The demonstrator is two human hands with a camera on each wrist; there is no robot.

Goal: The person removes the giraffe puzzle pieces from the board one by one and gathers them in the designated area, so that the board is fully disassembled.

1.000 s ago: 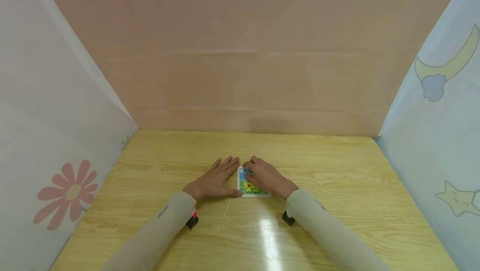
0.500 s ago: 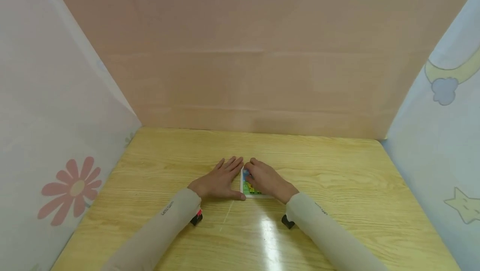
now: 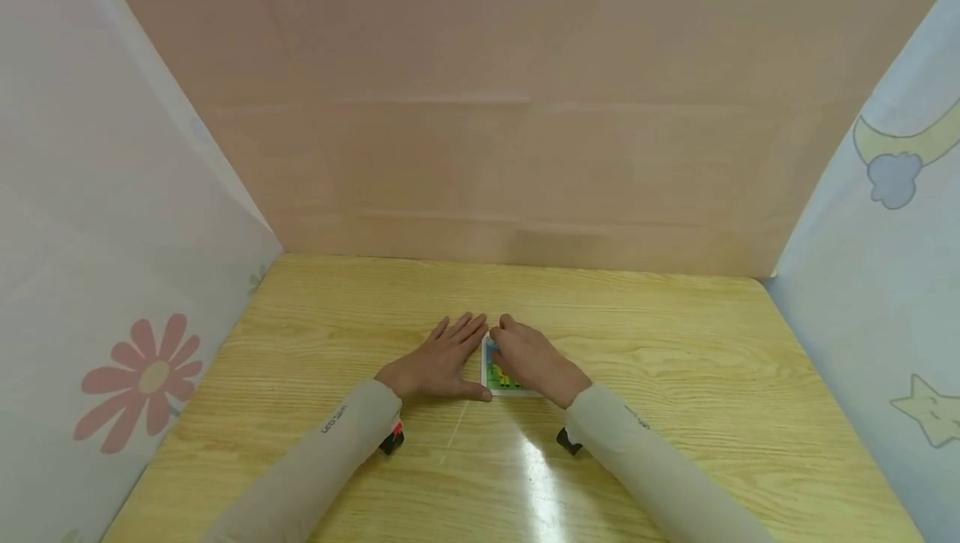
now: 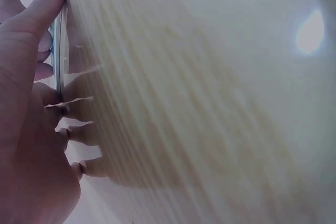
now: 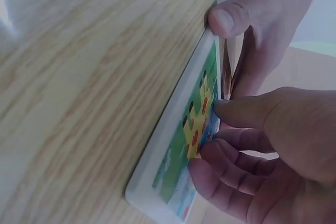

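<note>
A small flat board with a white frame (image 5: 139, 190) lies on the table, its face a coloured picture (image 3: 497, 376) of a yellow, red-spotted giraffe on green and blue. My left hand (image 3: 438, 366) rests beside it with fingers spread. Its thumb (image 5: 224, 22) is at the near left corner, its index fingertip close to the far left corner. Over the board's right part bends my right hand (image 3: 531, 358), hiding much of the picture. Its fingers (image 5: 215, 177) are curled, the tips at the picture's surface; I cannot tell whether they pinch a piece of it.
The wood-grain table (image 3: 675, 409) reaches back to a plain tan wall (image 3: 480, 159). White side walls stand left and right, one with a pink flower (image 3: 146, 380), the other with a star (image 3: 930, 414). A bright glare spot (image 3: 542, 485) shows in front.
Seen from the head, hands and board shift slightly right as the view turns a little. The right hand now covers more of the picture. The left hand keeps its place at the board.
</note>
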